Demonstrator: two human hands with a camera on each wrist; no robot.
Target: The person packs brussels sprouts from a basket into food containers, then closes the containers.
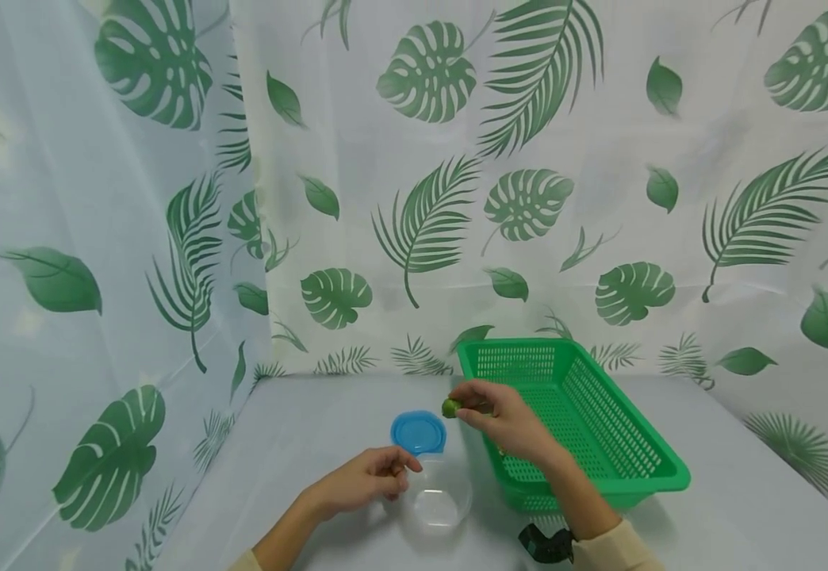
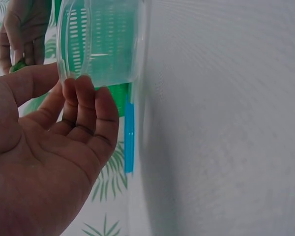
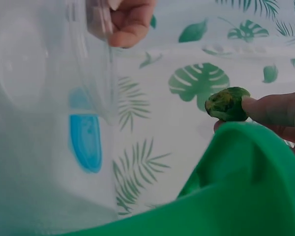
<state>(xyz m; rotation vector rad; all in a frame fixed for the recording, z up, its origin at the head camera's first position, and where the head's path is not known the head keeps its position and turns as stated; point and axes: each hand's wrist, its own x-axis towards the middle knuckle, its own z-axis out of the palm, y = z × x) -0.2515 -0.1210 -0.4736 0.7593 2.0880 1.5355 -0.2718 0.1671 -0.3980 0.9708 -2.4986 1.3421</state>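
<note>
My right hand [image 1: 505, 422] pinches a small round green fruit [image 3: 228, 103] with brownish patches between thumb and fingertips. It is raised beside the near-left part of a green plastic basket [image 1: 660, 484]. My left hand [image 1: 367, 480] holds the rim of a clear plastic bowl [image 1: 437, 507], its index finger over the edge and the other fingers bent against the outside wall. In the left wrist view, the fingertips [image 2: 83, 84] meet the rim. The bowl stands upright on the table. A blue lid [image 1: 418, 433] lies flat just behind it.
The white table [image 1: 314, 412] backs onto a leaf-patterned curtain [image 1: 428, 238], which also hangs along the left side. A black object [image 1: 546, 545] shows by my right sleeve, near the basket's front. The basket takes up the right part of the workspace.
</note>
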